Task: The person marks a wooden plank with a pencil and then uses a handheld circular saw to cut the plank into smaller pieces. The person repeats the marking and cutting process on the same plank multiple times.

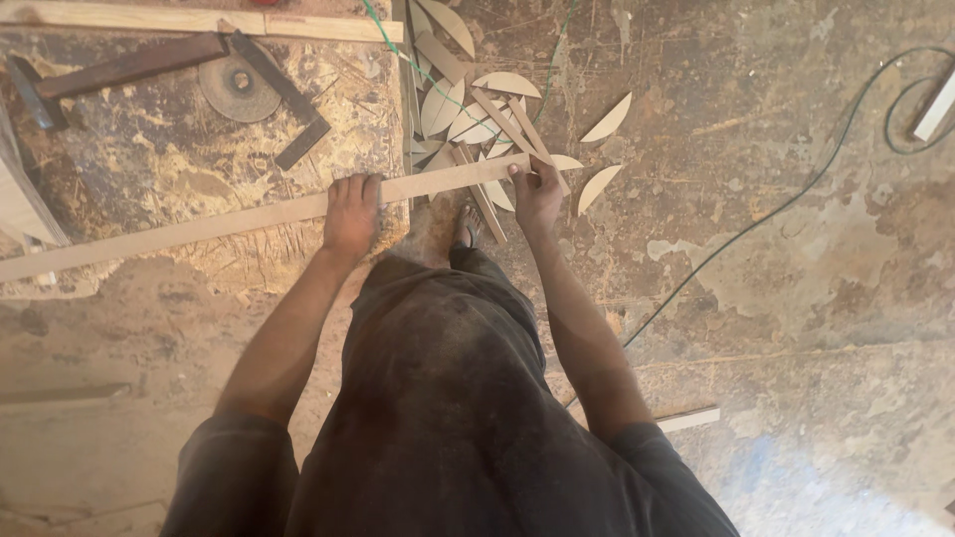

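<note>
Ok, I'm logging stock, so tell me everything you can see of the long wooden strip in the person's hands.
The long wooden strip is a thin, flat, pale batten of bare sawn wood, seemingly straight. It lies nearly level, slanting from the picture's lower left up to the right. The left hand presses down on its middle over the worn board; the right hand grips its right end above the floor.

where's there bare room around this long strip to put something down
Bare floor lies right of the right hand, past the green cable. The board between the grinding disc and the long wooden strip is bare. Crowded: the curved offcuts above the right hand.
</note>
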A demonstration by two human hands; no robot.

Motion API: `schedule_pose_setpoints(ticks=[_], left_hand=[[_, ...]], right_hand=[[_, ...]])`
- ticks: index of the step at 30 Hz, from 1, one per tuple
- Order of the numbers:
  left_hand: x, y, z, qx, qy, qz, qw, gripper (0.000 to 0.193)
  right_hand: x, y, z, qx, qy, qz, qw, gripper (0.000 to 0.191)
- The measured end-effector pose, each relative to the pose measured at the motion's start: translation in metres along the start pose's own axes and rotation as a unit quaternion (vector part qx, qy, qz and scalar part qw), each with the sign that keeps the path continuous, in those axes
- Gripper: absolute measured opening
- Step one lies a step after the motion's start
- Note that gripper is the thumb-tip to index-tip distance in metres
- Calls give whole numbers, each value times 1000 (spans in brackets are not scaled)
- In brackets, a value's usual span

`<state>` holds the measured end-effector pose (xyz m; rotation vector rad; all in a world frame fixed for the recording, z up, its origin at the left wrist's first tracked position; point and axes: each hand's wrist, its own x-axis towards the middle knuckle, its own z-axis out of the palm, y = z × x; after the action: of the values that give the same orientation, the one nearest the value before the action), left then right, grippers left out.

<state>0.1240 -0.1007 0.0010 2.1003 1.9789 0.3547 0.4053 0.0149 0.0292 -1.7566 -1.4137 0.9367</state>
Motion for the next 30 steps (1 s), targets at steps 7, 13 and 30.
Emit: schedule_pose_setpoints(ticks=[7,13,30], left_hand=[[4,-7,5,-20,9,-3,1000,54],[6,-21,14,45,46,29,998,56],[-2,-48,21,107,50,75,990,53]], right_hand=[[5,1,3,54,-23,27,998,40],[10,8,17,36,-43,-2,998,36],[0,1,56,204,-2,70,977,23]])
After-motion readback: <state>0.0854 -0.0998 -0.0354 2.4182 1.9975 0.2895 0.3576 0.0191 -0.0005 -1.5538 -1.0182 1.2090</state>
